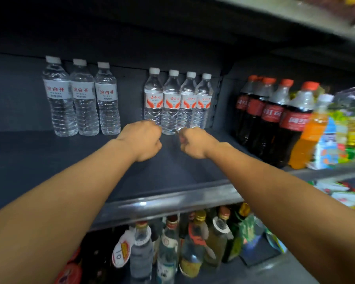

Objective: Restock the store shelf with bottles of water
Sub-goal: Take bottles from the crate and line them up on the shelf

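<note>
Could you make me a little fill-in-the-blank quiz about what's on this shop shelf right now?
1. The group of water bottles with plain white labels counts ____ bottles.
2. The water bottles with orange-patterned labels number ____.
3. The caps on the cola bottles are ____ in colour.
4. The left hand and right hand are at the base of the ____-labelled group.

Missing words: three; four; red; orange

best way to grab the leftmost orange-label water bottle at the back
Probably by the ridged lower body of the leftmost orange-label water bottle, coming from the front-left: it stands upright, the gap on its left is free, and a neighbouring bottle crowds its right.
</note>
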`<move>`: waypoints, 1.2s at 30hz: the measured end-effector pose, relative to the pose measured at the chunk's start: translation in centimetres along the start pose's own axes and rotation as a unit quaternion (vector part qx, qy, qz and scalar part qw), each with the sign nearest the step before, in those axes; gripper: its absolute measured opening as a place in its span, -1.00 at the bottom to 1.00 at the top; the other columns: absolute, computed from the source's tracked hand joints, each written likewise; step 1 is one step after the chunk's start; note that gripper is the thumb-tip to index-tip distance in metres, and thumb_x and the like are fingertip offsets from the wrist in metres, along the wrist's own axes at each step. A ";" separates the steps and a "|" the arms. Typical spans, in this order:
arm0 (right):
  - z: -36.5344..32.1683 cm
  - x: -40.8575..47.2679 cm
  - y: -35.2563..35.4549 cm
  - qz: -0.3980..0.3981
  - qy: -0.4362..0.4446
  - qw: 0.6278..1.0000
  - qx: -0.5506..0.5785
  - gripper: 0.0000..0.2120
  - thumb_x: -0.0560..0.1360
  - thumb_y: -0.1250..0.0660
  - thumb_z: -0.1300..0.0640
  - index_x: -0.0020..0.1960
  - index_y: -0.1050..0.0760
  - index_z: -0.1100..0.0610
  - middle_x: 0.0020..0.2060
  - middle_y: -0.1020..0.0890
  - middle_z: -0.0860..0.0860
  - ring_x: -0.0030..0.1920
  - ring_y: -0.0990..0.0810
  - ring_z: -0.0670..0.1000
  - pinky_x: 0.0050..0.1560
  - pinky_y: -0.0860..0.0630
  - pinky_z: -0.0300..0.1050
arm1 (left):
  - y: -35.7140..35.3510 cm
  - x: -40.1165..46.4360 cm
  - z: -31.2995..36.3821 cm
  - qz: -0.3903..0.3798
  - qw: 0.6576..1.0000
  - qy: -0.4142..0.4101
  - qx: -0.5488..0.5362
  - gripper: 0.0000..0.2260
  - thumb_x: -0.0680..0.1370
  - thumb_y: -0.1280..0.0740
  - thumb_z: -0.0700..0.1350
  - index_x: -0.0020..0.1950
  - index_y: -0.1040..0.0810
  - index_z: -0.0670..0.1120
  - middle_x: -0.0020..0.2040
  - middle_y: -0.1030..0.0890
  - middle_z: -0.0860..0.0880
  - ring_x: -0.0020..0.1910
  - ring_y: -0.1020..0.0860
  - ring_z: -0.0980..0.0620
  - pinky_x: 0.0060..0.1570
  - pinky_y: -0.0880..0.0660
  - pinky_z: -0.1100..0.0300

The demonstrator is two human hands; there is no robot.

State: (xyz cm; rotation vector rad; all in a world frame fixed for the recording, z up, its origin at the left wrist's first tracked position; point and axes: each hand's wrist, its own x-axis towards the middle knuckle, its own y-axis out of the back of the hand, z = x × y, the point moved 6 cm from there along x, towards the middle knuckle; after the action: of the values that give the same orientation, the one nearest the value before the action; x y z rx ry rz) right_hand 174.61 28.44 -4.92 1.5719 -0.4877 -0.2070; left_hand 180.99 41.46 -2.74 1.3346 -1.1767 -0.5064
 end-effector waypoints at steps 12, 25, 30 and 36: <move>3.1 -26.6 3.0 -0.011 -0.021 1.000 -0.011 -0.84 0.47 -0.28 0.16 0.04 -0.43 0.15 0.00 -0.59 0.17 0.00 -0.52 0.21 -0.05 -0.51 0.07 | 5.6 -14.1 16.8 -0.025 0.992 -0.110 -0.059 -0.75 0.59 -0.17 -0.03 0.17 -0.48 -0.12 0.17 -0.49 -0.10 0.17 -0.48 -0.16 -0.02 -0.44 0.03; 15.5 -53.9 -9.6 -0.089 -0.226 0.968 0.061 -0.73 0.50 -0.25 0.17 0.20 -0.46 0.15 0.16 -0.56 0.14 0.14 -0.52 0.19 0.10 -0.47 0.01 | -1.1 -24.6 40.3 -0.118 0.950 -0.247 -0.150 -0.77 0.59 -0.16 -0.05 0.15 -0.48 -0.12 0.17 -0.49 -0.11 0.14 -0.50 -0.16 -0.08 -0.43 0.05; 19.4 -59.6 -15.9 -0.129 -0.307 0.939 0.082 -0.71 0.53 -0.22 0.15 0.23 -0.43 0.17 0.20 -0.54 0.14 0.16 -0.50 0.19 0.12 -0.45 -0.02 | -5.7 -27.2 47.6 -0.189 0.920 -0.285 -0.191 -0.76 0.57 -0.17 -0.10 0.17 -0.50 -0.14 0.21 -0.50 -0.14 0.16 -0.50 -0.19 0.05 -0.47 0.00; 22.8 -62.6 -20.3 -0.179 -0.355 0.913 0.094 -0.69 0.55 -0.22 0.15 0.25 -0.35 0.24 0.24 -0.47 0.21 0.20 -0.46 0.22 0.16 -0.39 -0.03 | -10.8 -27.9 53.1 -0.255 0.897 -0.306 -0.191 -0.78 0.56 -0.18 -0.13 0.14 -0.52 -0.14 0.22 -0.52 -0.13 0.15 -0.51 -0.16 -0.03 -0.43 0.06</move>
State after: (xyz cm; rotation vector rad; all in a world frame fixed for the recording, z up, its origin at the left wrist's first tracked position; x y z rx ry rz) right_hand 112.98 34.51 -36.84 1.7431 -0.7913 -1.0649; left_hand 127.79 37.53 -32.25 1.1535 -1.1212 -1.5475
